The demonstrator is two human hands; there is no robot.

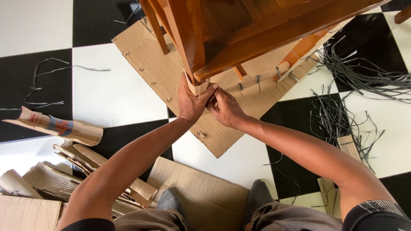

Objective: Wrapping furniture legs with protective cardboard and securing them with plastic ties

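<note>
Both hands were closed on the same small thing: the left hand clasped the cardboard wrap around the foot of a wooden leg, fingers curled over its outer face, while the right hand pinched in against the wrap's near side, fingertips touching those of the left. What exactly the right fingertips held, whether the wrap's edge or a strap end, could not be told.

That wrap sat directly ahead of the 2 hands, at the very tip of the leg. Neither hand was nearer; they met on it from opposite sides, the left from the left, the right from the right and slightly below.

The leg's long axis ran from the wrapped foot up and slightly left toward the top of the view, where it joined the wooden furniture frame, so the foot pointed down-frame toward the person. A second wrapped rail ran off to the right and slightly upward, bound with dark plastic ties.

Under the furniture lay a flat cardboard sheet on the black-and-white tiled floor. Loose dark straps were heaped well to the right, and cardboard scraps lay at lower left.
</note>
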